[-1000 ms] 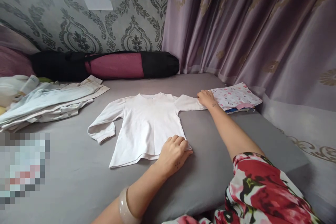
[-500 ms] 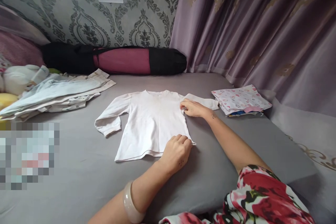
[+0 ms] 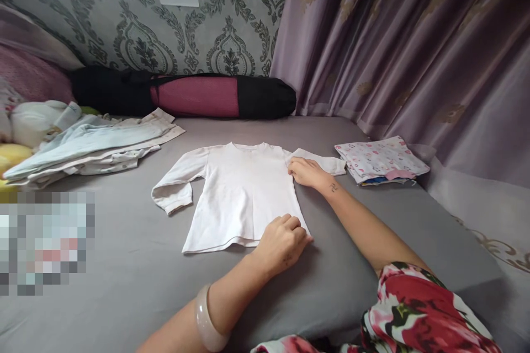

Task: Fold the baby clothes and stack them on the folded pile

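Observation:
A small white long-sleeved shirt [image 3: 236, 193] lies flat on the grey bed sheet, its collar toward the wall. The left sleeve is bent back on itself; the right one stretches out toward the curtain. My left hand [image 3: 284, 238], with a pale bangle on its wrist, is closed on the shirt's lower right hem corner. At the right armpit, my right hand [image 3: 305, 171] pinches the side seam. The fingertips of both hands are partly hidden. A soft ridge runs up the middle of the shirt's lower half.
On the right lies a folded stack of printed clothes [image 3: 383, 160]. Several light garments [image 3: 99, 143] are piled at the left beside plush toys [image 3: 35, 121]. A long black and maroon bag [image 3: 194, 96] rests along the wall. Purple curtains [image 3: 372, 44] hang at the right.
The shirt's lower right corner is pulled slightly down and outward by my left hand, and that side edge looks straighter. My right hand stays at the armpit. The view shifts slightly.

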Motion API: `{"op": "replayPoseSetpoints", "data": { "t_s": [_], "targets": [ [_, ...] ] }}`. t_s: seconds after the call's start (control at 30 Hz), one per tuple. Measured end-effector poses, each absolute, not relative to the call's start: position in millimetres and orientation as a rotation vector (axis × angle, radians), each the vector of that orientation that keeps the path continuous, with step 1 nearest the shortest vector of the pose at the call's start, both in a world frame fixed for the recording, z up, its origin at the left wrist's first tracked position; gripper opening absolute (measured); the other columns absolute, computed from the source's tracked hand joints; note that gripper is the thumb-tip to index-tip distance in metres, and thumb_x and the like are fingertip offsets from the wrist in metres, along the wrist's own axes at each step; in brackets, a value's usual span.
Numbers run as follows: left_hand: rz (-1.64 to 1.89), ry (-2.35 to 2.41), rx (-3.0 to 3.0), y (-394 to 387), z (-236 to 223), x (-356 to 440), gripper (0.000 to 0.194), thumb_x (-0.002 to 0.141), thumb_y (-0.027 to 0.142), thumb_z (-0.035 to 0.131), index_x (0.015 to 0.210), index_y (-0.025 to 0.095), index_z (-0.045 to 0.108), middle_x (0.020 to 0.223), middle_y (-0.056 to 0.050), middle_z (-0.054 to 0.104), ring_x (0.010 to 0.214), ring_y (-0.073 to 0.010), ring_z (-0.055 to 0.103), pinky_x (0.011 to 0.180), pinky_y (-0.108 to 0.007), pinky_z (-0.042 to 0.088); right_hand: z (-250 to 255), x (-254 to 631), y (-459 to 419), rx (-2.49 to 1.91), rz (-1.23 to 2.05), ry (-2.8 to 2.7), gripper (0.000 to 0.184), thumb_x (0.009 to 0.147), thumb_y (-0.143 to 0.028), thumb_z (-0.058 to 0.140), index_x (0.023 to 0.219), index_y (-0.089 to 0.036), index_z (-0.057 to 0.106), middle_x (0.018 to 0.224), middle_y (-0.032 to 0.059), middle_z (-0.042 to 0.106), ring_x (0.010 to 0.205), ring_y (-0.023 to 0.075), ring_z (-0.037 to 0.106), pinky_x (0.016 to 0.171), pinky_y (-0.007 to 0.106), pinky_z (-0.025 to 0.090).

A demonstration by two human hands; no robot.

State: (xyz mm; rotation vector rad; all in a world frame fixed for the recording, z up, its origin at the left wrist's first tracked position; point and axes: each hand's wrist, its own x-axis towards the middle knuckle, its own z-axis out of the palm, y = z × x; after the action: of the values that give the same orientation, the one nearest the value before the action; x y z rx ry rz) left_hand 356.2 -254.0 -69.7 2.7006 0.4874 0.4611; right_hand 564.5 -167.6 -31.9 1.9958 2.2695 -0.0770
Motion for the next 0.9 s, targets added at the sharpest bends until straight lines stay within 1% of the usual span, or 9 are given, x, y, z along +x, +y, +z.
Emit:
{"op": "replayPoseSetpoints", "data": {
  "t_s": [0.07, 0.13, 0.27, 0.37, 0.47, 0.57, 0.7, 0.73, 0.9],
  "targets": [
    [0.498, 0.597, 2.676, -252.1, -66.7, 355.6, 0.04, 0.102, 0.037, 0.033, 0.085, 0.02, 0.064, 0.085, -0.007, 0.065, 0.08, -0.0193, 0.058, 0.074, -0.035, 0.048, -32.6, 550.3, -162.9, 2.036, -0.065, 2.265, 0.031, 0.088, -0.007, 0.046, 0.099, -0.018, 0.072, 0.114, 0.013, 0.067, 0.112, 0.0264, 0.058, 0.094, 0.033, 0.041],
    [0.534, 0.805, 2.664, -247.9, -65.3, 354.0, 0.038, 0.102, 0.033, 0.031, 0.087, 0.02, 0.063, 0.092, -0.009, 0.067, 0.088, -0.0216, 0.06, 0.078, -0.038, 0.049, -38.3, 533.8, -157.0, 2.053, -0.124, 2.348, 0.036, 0.091, -0.01, 0.041, 0.114, -0.017, 0.068, 0.126, 0.0138, 0.063, 0.123, 0.0262, 0.053, 0.103, 0.035, 0.038],
    [0.526, 1.027, 2.706, -238.9, -74.1, 349.9, 0.031, 0.099, 0.031, 0.04, 0.115, 0.013, 0.059, 0.133, -0.018, 0.058, 0.129, -0.0327, 0.048, 0.101, -0.049, 0.043, -61.0, 505.4, -144.3, 2.071, -0.452, 2.39, 0.052, 0.099, -0.028, 0.032, 0.149, -0.015, 0.038, 0.161, 0.012, 0.028, 0.149, 0.0233, 0.022, 0.119, 0.038, 0.019],
    [0.459, 1.023, 2.729, -238.7, -88.5, 349.7, 0.053, 0.098, 0.042, 0.04, 0.136, 0.006, 0.047, 0.149, -0.023, 0.044, 0.143, -0.0364, 0.033, 0.111, -0.053, 0.034, -77.8, 496.9, -134.2, 2.169, -0.586, 2.305, 0.063, 0.101, -0.043, 0.027, 0.156, -0.012, 0.023, 0.165, 0.013, 0.011, 0.152, 0.024, 0.005, 0.122, 0.043, 0.006],
    [0.418, 1.024, 2.736, -242.5, -99.3, 351.5, 0.056, 0.1, 0.043, 0.033, 0.141, 0.006, 0.041, 0.152, -0.023, 0.039, 0.144, -0.035, 0.032, 0.112, -0.052, 0.034, -85.9, 499.6, -122.0, 2.332, -0.523, 2.23, 0.068, 0.101, -0.048, 0.024, 0.156, -0.009, 0.019, 0.165, 0.0146, 0.006, 0.152, 0.0241, 0.001, 0.122, 0.042, 0.001],
    [0.433, 1.024, 2.746, -243.9, -99.3, 352.3, 0.054, 0.1, 0.043, 0.033, 0.141, 0.008, 0.042, 0.152, -0.023, 0.04, 0.143, -0.0352, 0.033, 0.111, -0.053, 0.035, -81.4, 510.4, -108.2, 2.414, -0.45, 2.16, 0.065, 0.101, -0.048, 0.026, 0.154, -0.009, 0.027, 0.164, 0.0152, 0.013, 0.152, 0.0272, 0.007, 0.121, 0.044, 0.007],
    [0.416, 0.991, 2.726, -237.6, -85.0, 351.5, 0.051, 0.097, 0.043, 0.04, 0.134, 0.01, 0.048, 0.146, -0.023, 0.046, 0.138, -0.0358, 0.041, 0.108, -0.052, 0.037, -62.3, 535.2, -89.0, 2.48, -0.374, 2.178, 0.047, 0.102, -0.029, 0.024, 0.134, -0.018, 0.057, 0.142, 0.0128, 0.054, 0.133, 0.0261, 0.047, 0.11, 0.036, 0.034],
    [0.398, 0.976, 2.714, -235.2, -81.2, 351.3, 0.049, 0.097, 0.044, 0.042, 0.131, 0.01, 0.051, 0.144, -0.022, 0.048, 0.135, -0.0357, 0.043, 0.107, -0.051, 0.038, -57.8, 542.0, -84.7, 2.553, -0.299, 2.113, 0.045, 0.101, -0.024, 0.027, 0.131, -0.018, 0.059, 0.137, 0.0133, 0.058, 0.129, 0.0271, 0.05, 0.107, 0.036, 0.037],
    [0.367, 0.876, 2.664, -228.2, -76.5, 351.9, 0.051, 0.096, 0.048, 0.042, 0.131, 0.012, 0.052, 0.147, -0.019, 0.047, 0.14, -0.0333, 0.039, 0.112, -0.049, 0.035, -50.7, 563.7, -69.8, 2.578, -0.238, 1.918, 0.036, 0.094, -0.021, 0.046, 0.126, -0.022, 0.063, 0.134, 0.0137, 0.06, 0.128, 0.0337, 0.046, 0.103, 0.044, 0.036]
  ]
}}
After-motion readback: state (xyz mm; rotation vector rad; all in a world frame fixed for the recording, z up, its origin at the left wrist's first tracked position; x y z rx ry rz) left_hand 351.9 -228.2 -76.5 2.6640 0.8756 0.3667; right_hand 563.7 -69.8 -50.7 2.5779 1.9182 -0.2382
